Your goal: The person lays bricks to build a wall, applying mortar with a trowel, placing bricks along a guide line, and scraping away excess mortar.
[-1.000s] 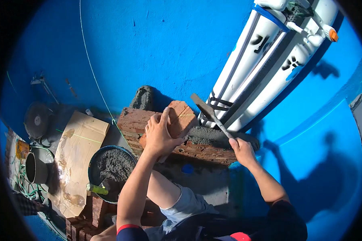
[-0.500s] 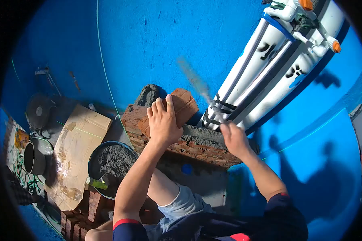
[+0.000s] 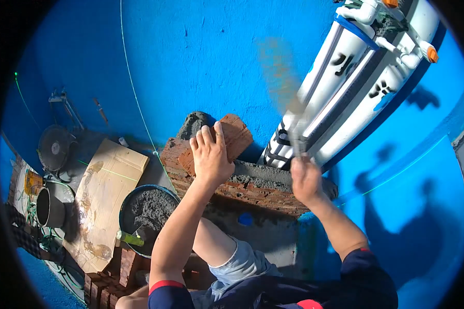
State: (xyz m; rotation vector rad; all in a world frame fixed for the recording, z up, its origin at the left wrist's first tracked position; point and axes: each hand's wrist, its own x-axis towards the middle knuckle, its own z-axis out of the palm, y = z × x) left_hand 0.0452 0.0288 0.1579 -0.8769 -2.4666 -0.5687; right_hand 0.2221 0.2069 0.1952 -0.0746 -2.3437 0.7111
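Observation:
My left hand [image 3: 210,157] grips a red brick [image 3: 237,135], fingers over its top, at the left end of a low brick wall [image 3: 252,191]. The brick lies at an angle on the course there. Behind it sits a lump of grey mortar [image 3: 194,123]. To the right, a bed of wet mortar [image 3: 265,171] covers the top of the wall. My right hand [image 3: 307,181] is closed round the handle of a trowel [image 3: 279,74], held up above the wall's right part. Motion smears its blade, which overlaps the white pipes in view.
White pipes [image 3: 340,87] stand against the blue wall, right of the brickwork. A string line [image 3: 134,92] runs down past the wall's left end. Left of my knee are a mortar bucket [image 3: 123,203], cardboard [image 3: 98,201], stacked bricks [image 3: 105,291] and a fan [image 3: 55,148].
My right hand has shifted slightly right, and the trowel has swung up and rightward, more upright now. My left hand stays on the brick. The view has moved a little.

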